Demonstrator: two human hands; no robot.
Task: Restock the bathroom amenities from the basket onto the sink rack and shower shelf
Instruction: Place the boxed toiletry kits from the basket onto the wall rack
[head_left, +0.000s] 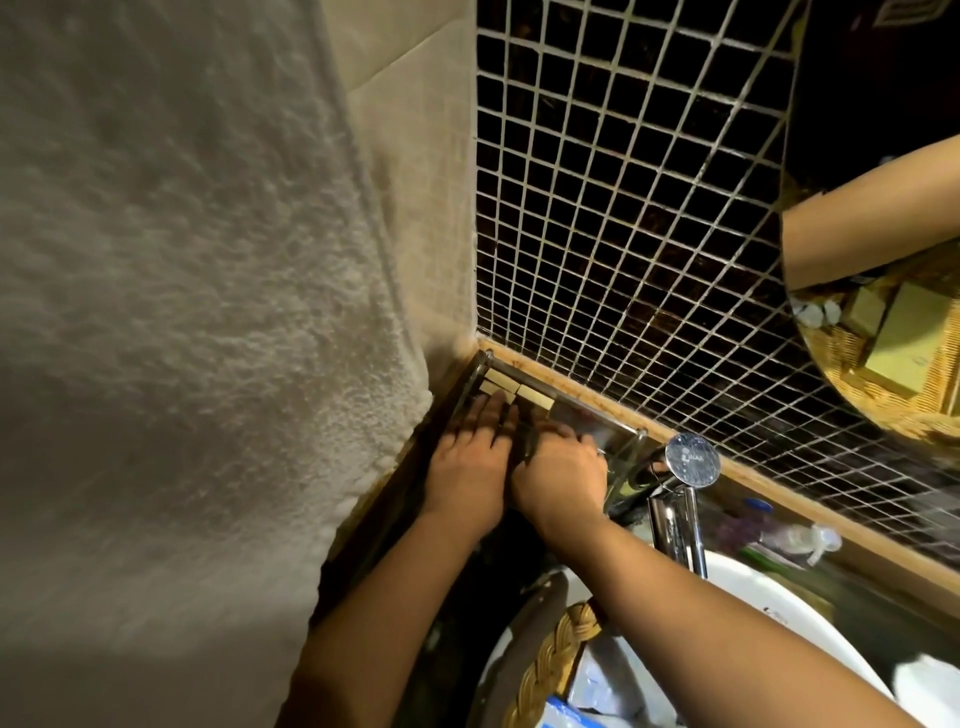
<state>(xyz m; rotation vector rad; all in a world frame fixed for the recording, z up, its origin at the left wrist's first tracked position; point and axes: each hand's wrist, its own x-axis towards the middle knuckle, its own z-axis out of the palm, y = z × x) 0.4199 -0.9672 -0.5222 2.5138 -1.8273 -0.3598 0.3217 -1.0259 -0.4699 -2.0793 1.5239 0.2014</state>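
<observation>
Bare left forearm (395, 597) and right forearm (701, 603), with a small shiny ring (600, 452) on the right grip (558, 473).

Cream towel (171, 312); dark mosaic tiles (623, 208), pale grout grid; tan boxes (514, 391); golden woven basket (550, 660)

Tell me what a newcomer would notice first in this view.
The pale towel fills the left half of the view. Below the dark mosaic tiles, both hands meet on the corner sink rack: the left hand lies flat by small beige boxes, with the right hand beside it. The chrome faucet glints just right of them.
</observation>
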